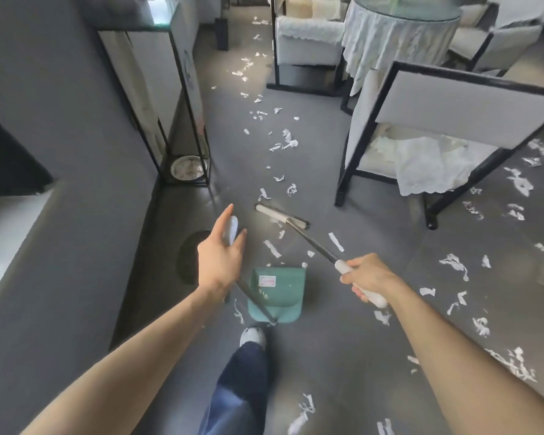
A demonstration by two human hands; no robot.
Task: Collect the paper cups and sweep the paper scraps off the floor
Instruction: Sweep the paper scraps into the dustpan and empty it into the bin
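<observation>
White paper scraps [272, 248] lie strewn over the grey floor, along the aisle ahead and thickly at the right. My right hand [369, 276] grips the white grip of a broom, whose brush head [281, 216] rests on the floor just ahead among scraps. A green dustpan [280, 290] stands on the floor between my hands. Its long dark pole rises to a white handle top [231, 229], which my left hand [220, 259] holds loosely between thumb and fingers. No paper cup shows in this view.
A black-framed chair with white cloth [453, 102] stands at the right. At the left a tall black-framed stand [182, 89] has a plate [187, 167] at its base. A cloth-covered round table [399, 36] is farther back. My shoe [252, 337] is behind the dustpan.
</observation>
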